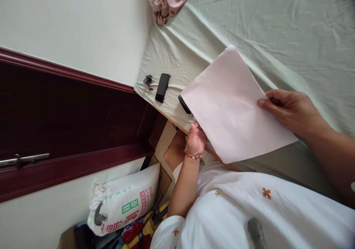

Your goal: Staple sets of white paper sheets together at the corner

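Observation:
A sheet of white paper (235, 108) is held tilted above the bed's near edge. My right hand (291, 110) grips its right side, with the thumb on top and the other fingers behind. At the paper's lower left edge is my left hand (196, 140), palm turned up, wearing a red bracelet. Most of its fingers disappear under the paper, so their grip is hidden. A black object (184, 104) sticks out from beneath the paper's left corner; the rest of it is covered.
A black phone-like object (162, 87) and a bunch of keys (148, 80) lie on the pale green bedsheet (266, 23). Pink cloth (168, 1) is bunched at the far corner. A dark red door (69, 112) stands left, with a white printed sack (127, 199) below.

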A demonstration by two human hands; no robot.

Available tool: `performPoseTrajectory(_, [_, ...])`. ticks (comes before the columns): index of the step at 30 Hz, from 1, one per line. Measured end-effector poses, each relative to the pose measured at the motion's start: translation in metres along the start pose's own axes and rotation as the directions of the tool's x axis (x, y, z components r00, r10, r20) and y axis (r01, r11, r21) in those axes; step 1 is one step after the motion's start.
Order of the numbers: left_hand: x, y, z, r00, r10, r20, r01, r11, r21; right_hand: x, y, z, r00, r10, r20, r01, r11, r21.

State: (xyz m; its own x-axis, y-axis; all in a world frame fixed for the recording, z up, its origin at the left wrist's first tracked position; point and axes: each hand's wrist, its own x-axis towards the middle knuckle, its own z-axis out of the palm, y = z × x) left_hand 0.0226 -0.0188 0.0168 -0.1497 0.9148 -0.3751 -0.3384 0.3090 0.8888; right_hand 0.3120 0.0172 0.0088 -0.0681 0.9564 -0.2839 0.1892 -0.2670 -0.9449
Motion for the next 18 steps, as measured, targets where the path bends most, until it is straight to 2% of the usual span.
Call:
performPoseTrajectory(4, [0.003, -0.012, -0.003, 0.997, -0.013, -0.072, 0.018, 0.997, 0.076, 0.000, -0.001, 0.000, 0.998, -0.033, 0.062, 0.039, 0.995, -0.094])
performPoseTrajectory(10, [0.003, -0.019, -0.004, 0.996, 0.025, -0.080, -0.013, 0.988, 0.153, -0.001, -0.008, 0.000, 0.997, 0.000, 0.076, 0.016, 0.976, -0.216])
performPoseTrajectory(16, [0.001, -0.019, 0.000, 0.987, 0.082, -0.140, -0.062, 0.988, 0.138, 0.000, -0.005, 0.001, 0.991, 0.078, 0.106, -0.060, 0.985, -0.164])
performPoseTrajectory(18, [-0.001, -0.018, 0.002, 0.983, 0.103, -0.149, -0.085, 0.989, 0.123, 0.000, -0.004, 0.001, 0.994, 0.057, 0.089, -0.044, 0.989, -0.143])
